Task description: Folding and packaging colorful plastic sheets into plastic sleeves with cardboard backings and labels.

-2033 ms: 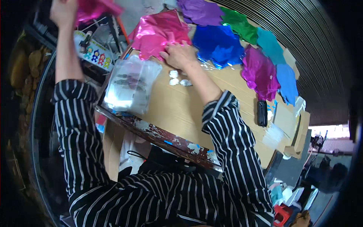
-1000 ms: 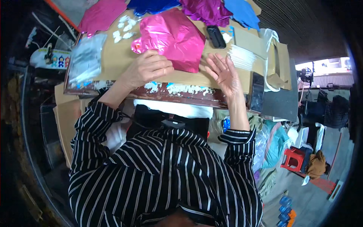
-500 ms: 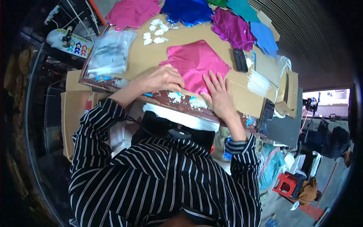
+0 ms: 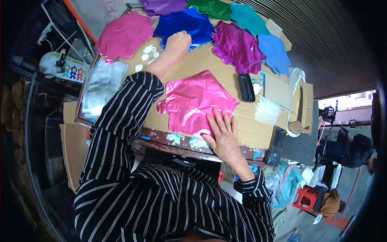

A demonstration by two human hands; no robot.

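Pink sheet (image 4: 197, 103), head view: lies flat-ish on the cardboard (image 4: 250, 138), nr table edge (image 4: 161, 137) & right in front of the person, prob. there for easy reach. R hand (image 4: 223, 137) palm down, fingers spread on its lower R corner; looks like that's to keep it flat & stop it sliding, b/c it's thin and creased. L hand (image 4: 177, 43) is up by the blue sheets (image 4: 187, 24), fingers curled under, tips hidden; can't tell if it's gripping anything.

Colours sit in separate piles along the far side, prob. so they don't mix & the middle stays workable: pink pile (image 4: 127, 34), then blue, magenta pile (image 4: 238, 46), lt blue pile (image 4: 274, 54), w/ purple, green & teal behind. White bits (image 4: 145, 57) btwn pink pile and L forearm.

Containers: clear bags (image 4: 102, 84) stacked at L, greyish marks showing, contents n/a to tell. Black case (image 4: 246, 86) just below magenta pile, inside not visible. Carton (image 4: 308, 103) at R end, flaps out; can't make out what's in it.
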